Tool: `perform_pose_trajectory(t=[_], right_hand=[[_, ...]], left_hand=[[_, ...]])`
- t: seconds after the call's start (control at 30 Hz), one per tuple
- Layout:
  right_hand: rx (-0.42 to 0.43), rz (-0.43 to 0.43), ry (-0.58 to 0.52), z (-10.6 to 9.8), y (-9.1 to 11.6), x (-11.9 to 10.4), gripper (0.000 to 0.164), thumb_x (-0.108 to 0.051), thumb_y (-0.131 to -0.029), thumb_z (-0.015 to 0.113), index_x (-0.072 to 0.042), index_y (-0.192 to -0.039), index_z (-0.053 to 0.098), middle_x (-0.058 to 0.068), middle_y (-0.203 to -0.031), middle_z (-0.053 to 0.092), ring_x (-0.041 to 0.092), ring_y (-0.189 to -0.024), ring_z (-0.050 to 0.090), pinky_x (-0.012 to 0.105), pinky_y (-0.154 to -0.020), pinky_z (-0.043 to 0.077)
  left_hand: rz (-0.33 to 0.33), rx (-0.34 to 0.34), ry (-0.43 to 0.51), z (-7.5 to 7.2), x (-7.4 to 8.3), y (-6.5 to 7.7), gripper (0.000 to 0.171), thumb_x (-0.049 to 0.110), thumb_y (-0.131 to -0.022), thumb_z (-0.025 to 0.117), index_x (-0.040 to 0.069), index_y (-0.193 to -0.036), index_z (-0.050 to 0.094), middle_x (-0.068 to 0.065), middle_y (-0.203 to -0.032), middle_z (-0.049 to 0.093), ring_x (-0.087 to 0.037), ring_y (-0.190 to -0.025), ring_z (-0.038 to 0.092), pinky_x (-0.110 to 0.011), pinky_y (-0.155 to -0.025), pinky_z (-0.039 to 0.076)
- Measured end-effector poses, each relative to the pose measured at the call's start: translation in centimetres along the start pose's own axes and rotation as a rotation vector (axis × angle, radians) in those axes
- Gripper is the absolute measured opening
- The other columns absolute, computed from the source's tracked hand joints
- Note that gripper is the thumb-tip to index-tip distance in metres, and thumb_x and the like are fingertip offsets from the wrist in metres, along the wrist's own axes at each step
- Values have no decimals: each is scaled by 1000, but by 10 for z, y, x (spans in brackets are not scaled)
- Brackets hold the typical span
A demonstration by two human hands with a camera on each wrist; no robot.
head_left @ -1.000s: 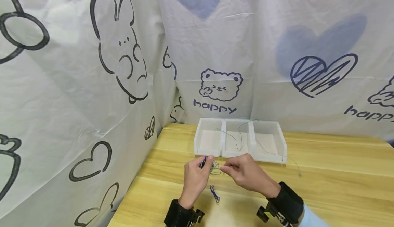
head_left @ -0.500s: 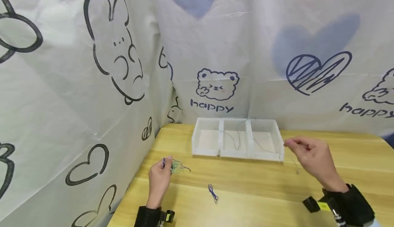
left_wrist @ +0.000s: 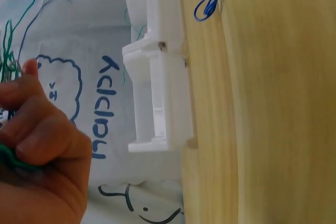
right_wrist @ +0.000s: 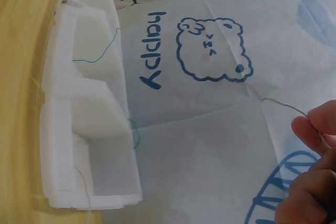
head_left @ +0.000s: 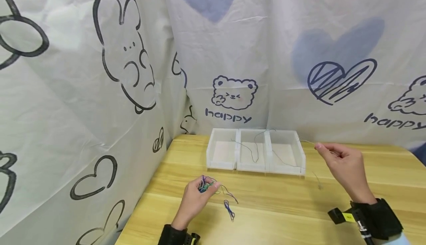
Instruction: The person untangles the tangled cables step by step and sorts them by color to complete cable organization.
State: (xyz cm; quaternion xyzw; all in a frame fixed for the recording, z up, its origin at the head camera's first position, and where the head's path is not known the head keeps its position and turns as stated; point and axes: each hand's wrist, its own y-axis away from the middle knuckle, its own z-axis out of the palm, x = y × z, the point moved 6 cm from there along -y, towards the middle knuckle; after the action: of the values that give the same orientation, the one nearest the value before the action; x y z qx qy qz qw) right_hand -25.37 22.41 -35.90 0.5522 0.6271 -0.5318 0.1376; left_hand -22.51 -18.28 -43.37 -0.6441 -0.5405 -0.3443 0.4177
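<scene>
My left hand (head_left: 194, 198) holds a tangled bunch of coloured threads (head_left: 207, 186), purple and green among them, with loose ends trailing to the right. In the left wrist view, green threads (left_wrist: 8, 56) rise above the curled fingers. Out to the right, my right hand (head_left: 346, 167) pinches one thin pale thread (right_wrist: 283, 104) between thumb and forefinger; its free end points left. A small looped bundle of blue thread (head_left: 229, 210) lies on the table, to the right of my left hand.
A white three-compartment box (head_left: 253, 167) stands at the back of the table (head_left: 266, 208). A dark thread (head_left: 254, 152) drapes over its middle part. Another thread (head_left: 283, 160) crosses the right compartment, and a short thread (head_left: 318, 182) lies to its right. Printed cloth (head_left: 233, 53) hangs behind.
My hands have parted from the bunch. The right hand has moved right with a single thread. The left hand went left, then came partway back with the bunch.
</scene>
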Motion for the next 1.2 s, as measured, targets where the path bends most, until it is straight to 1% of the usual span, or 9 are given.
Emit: perform_pose_trajectory(t=[0.1, 0.37, 0.47, 0.6, 0.67, 0.77, 0.87, 1.03, 1.2], right_hand=[[-2, 14, -4, 4, -1, 7, 23, -26, -87, 67, -7, -98, 71, 0, -73, 64, 14, -47, 33, 29, -43, 27], [-8, 59, 67, 21, -7, 33, 31, -33, -88, 65, -3, -95, 71, 5, -58, 54, 14, -46, 38, 27, -44, 29], [-39, 52, 120, 32, -10, 43, 33, -35, -90, 61, -3, -97, 69, 6, -64, 57, 15, -49, 42, 25, -46, 32], [-71, 34, 169, 44, -12, 54, 33, -33, -93, 57, -3, -101, 67, 9, -76, 61, 17, -59, 48, 27, -52, 37], [-79, 29, 182, 49, -13, 59, 33, -32, -94, 55, -2, -102, 66, 9, -77, 61, 17, -60, 48, 28, -53, 36], [-94, 32, 191, 58, -15, 65, 36, -34, -96, 51, -2, -103, 66, 9, -74, 59, 18, -58, 46, 29, -51, 35], [-131, 28, 178, 67, -17, 68, 42, -38, -96, 48, -1, -109, 63, 11, -78, 59, 23, -64, 49, 34, -56, 38], [-226, -8, 166, 77, -15, 66, 50, -39, -98, 44, 3, -123, 54, 23, -109, 55, 35, -93, 54, 49, -73, 42], [-238, -52, 191, 77, -12, 57, 48, -37, -97, 47, 4, -121, 56, 27, -119, 50, 41, -102, 51, 55, -77, 41]], left_hand=[[-11, -78, -13, 12, -15, -4, 33, 46, -78, 71, 17, -92, 62, 1, -74, 55, -13, -64, 49, -27, -55, 41], [-22, -355, -192, 55, -44, -4, 52, 45, -68, 80, 24, -108, 55, 6, -90, 57, -11, -78, 55, -30, -66, 46], [8, -408, -330, 64, -51, -1, 45, 37, -72, 80, 25, -107, 53, 11, -91, 52, -8, -81, 51, -31, -72, 44], [98, -457, -477, 71, -51, 3, 39, 8, -73, 70, 26, -104, 54, 11, -96, 43, -8, -85, 43, -29, -74, 40], [140, -468, -502, 73, -50, 5, 47, -2, -69, 62, 26, -105, 55, 10, -99, 41, -8, -86, 43, -27, -74, 39], [156, -466, -507, 75, -49, 6, 47, -4, -70, 61, 25, -107, 59, 10, -99, 41, -6, -86, 43, -26, -75, 39], [147, -441, -541, 75, -50, 7, 45, 3, -73, 68, 16, -116, 62, 11, -95, 44, -5, -82, 44, -26, -74, 40], [127, -420, -559, 74, -47, 8, 32, 14, -74, 75, 14, -106, 68, 11, -87, 44, -5, -74, 43, -24, -67, 40], [213, -357, -543, 69, -30, 10, 23, 22, -78, 74, 14, -99, 68, 10, -103, 49, -7, -91, 49, -28, -78, 44]])
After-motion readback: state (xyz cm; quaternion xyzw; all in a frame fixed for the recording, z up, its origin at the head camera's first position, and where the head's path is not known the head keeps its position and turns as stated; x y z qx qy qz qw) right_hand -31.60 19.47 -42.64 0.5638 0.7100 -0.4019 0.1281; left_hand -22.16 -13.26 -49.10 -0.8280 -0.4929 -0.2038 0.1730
